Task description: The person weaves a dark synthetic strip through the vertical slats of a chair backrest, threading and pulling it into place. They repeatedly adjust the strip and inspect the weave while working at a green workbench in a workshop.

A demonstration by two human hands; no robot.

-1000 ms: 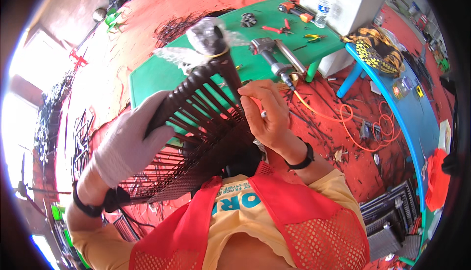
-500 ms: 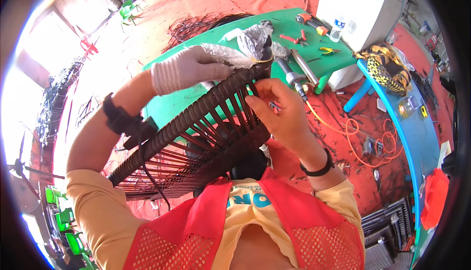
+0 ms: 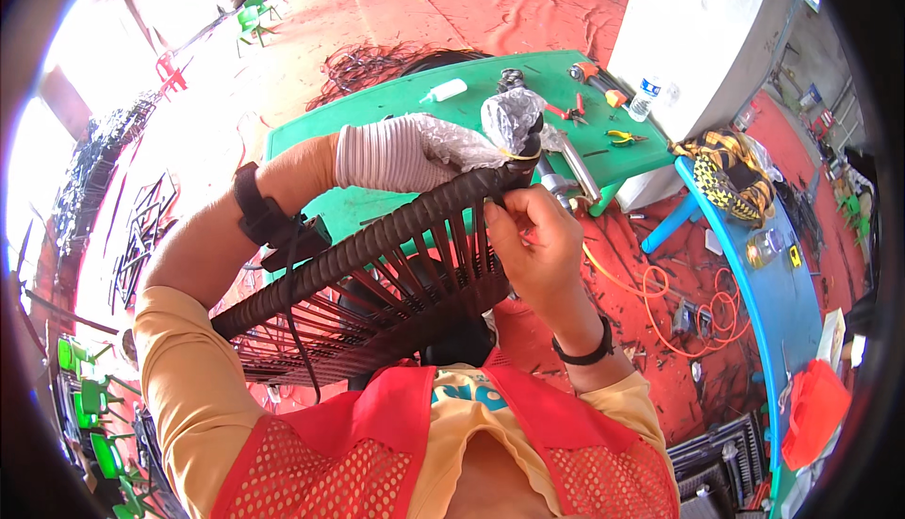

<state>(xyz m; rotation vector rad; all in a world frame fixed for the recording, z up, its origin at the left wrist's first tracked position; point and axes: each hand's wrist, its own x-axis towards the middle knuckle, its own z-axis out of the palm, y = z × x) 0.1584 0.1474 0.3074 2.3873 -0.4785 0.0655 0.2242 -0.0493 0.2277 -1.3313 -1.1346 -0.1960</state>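
Note:
A dark brown woven frame (image 3: pixel 377 239), probably part of a chair, leans across in front of me. Thin strips fan down from its thick wrapped rail. Clear plastic wrap (image 3: pixel 512 119) covers the rail's upper right end, tied by a yellowish band. In a pale knitted glove, my left hand (image 3: pixel 405 153) closes over the far side of the rail beside that plastic; its fingertips are hidden. My bare right hand (image 3: pixel 539 236) pinches a dark strip (image 3: pixel 492 202) just under the rail near the wrapped end. A loose strip end (image 3: pixel 300 340) dangles at the left.
Behind the frame stands a green table (image 3: pixel 377 102) carrying a white squeeze bottle (image 3: pixel 445 91), red-handled pliers (image 3: pixel 571 112), yellow pliers (image 3: pixel 626 138), an orange-black power tool (image 3: pixel 598 80) and a water bottle (image 3: pixel 645 99). An orange hose (image 3: pixel 650 330) coils on the red floor. A blue table (image 3: pixel 768 321) is at right.
My gloved left hand has shifted right, closer against the plastic-wrapped end. The frame's right end and my right hand sit lower in view. My right fingers have drawn in closer under the rail.

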